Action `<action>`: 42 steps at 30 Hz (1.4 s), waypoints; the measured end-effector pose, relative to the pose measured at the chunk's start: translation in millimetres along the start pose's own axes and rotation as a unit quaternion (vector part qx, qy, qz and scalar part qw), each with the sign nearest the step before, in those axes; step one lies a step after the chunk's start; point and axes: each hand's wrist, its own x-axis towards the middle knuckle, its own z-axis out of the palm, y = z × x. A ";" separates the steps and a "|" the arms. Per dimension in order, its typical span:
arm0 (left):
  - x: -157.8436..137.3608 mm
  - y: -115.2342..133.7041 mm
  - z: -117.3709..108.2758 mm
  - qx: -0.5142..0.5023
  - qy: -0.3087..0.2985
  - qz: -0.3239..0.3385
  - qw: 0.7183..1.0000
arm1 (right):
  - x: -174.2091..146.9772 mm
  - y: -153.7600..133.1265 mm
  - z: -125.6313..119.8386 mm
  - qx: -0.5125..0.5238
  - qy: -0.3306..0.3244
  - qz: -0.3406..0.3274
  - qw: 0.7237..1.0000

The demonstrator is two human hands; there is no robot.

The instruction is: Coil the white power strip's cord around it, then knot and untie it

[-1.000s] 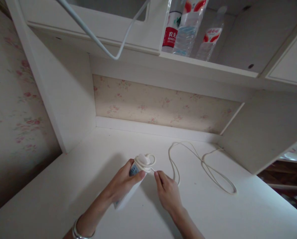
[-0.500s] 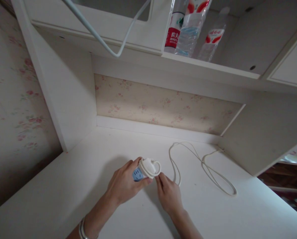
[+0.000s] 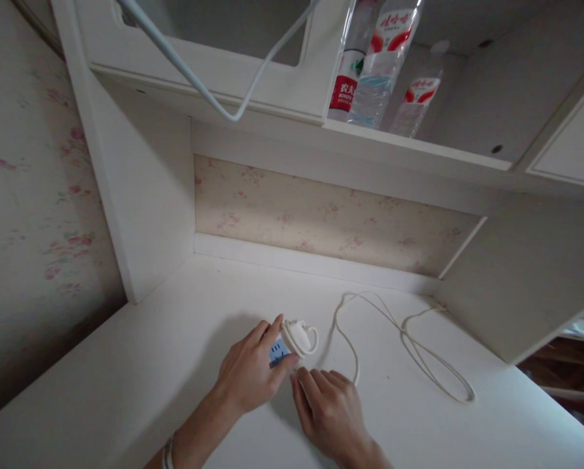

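My left hand (image 3: pixel 249 370) is closed around a small white power strip (image 3: pixel 277 350) with a light-blue socket face. White cord is wound around the strip's far end, and a small loop of it sticks out to the right. Just below and to the right of the strip, my right hand (image 3: pixel 328 407) is closed on the white power cord (image 3: pixel 354 348), its fingertips near my left thumb. From my right hand the cord runs back over the desk in loose loops toward the right side panel. The cord inside the right fingers is hidden.
The white desk (image 3: pixel 204 293) lies under both hands. Overhead, a cabinet shelf (image 3: pixel 448 146) holds several plastic bottles (image 3: pixel 377 71). A thick pale cable (image 3: pixel 184 68) hangs in front of the cabinet. White side panels (image 3: pixel 145 195) stand left and right.
My right hand has moved down and left, from the strip's right side to below it, drawing the cord along. My left hand still holds the strip. The view has tilted slightly.
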 end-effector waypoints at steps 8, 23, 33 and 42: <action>-4.5 -3.0 8.8 0.006 -0.028 0.003 1.000 | 23.5 31.2 -44.8 -0.071 -0.019 -0.179 0.981; -10.6 16.4 -3.6 -0.064 -0.119 0.047 0.990 | 100.3 33.6 -40.6 0.032 0.001 -0.236 0.971; -19.5 22.4 -17.3 -0.108 -0.124 0.083 0.983 | 119.0 50.0 -11.9 0.205 -0.146 -0.026 0.967; -15.3 6.1 -28.3 -0.203 -0.013 -0.005 0.979 | 54.6 79.5 30.7 0.081 -0.247 0.075 0.963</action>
